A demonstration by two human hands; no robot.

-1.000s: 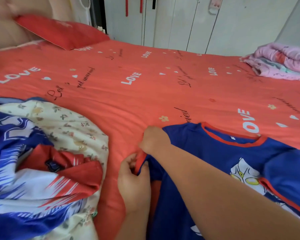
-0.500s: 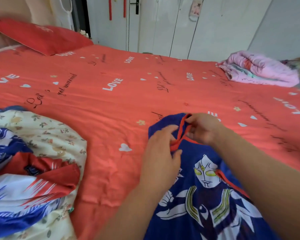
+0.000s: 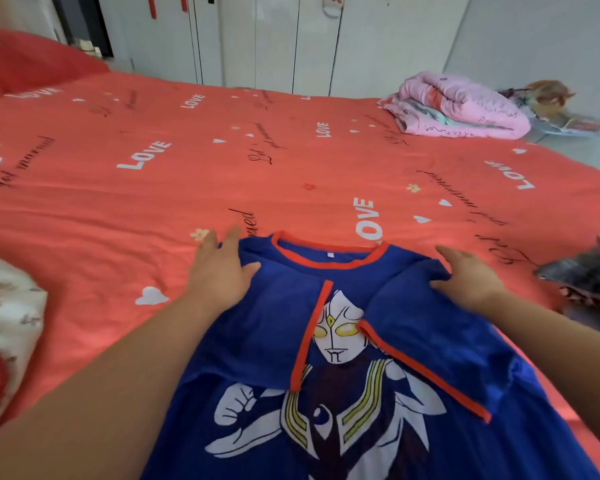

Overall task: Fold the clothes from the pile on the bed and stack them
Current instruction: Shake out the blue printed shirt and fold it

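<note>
A blue T-shirt [image 3: 278, 327] with red trim and a white hero print lies face up on the red bed sheet [image 3: 153, 202], collar away from me. Both short sleeves are folded inward over the chest. My left hand [image 3: 219, 271] rests flat on the left shoulder, fingers straight, thumb on the fabric. My right hand [image 3: 465, 275] lies on the right shoulder, fingers extended over the folded sleeve edge. The clothes pile [image 3: 4, 323] shows only as a floral cream edge at the far left.
A folded pink quilt [image 3: 458, 109] sits at the bed's far right corner. A dark grey garment [image 3: 589, 275] lies at the right edge. A red pillow [image 3: 25, 60] is at the far left. White wardrobe doors [image 3: 291, 39] stand behind the bed.
The left sleeve, pinched by both hands earlier, now lies folded over the chest. Both hands have let go and spread apart onto the shirt's shoulders. The view swung right, away from the pile.
</note>
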